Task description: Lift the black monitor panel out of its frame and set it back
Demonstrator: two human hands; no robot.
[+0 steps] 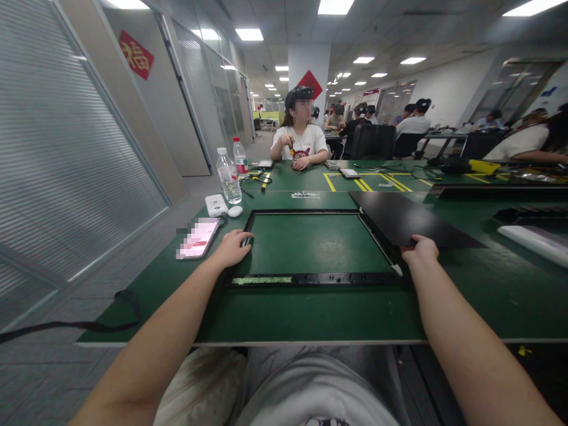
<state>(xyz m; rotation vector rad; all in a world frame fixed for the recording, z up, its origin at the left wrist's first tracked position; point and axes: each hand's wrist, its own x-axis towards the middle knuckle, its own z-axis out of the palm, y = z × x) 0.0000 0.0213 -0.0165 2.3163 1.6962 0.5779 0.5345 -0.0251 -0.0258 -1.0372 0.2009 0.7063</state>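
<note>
A black rectangular frame (317, 278) lies flat on the green table (310, 313) in front of me, with bare table showing through its middle. My left hand (232, 248) rests on the frame's left side, fingers curled over the edge. My right hand (419, 251) grips the near corner of a flat black panel (408, 219), which lies to the right of the frame and overlaps its right side.
A phone (197, 238), a white power bank (216, 205), a small white case (235, 211) and two water bottles (229, 176) stand at the left. A person sits across the table. A white bar (535, 241) lies at the right. Other people work behind.
</note>
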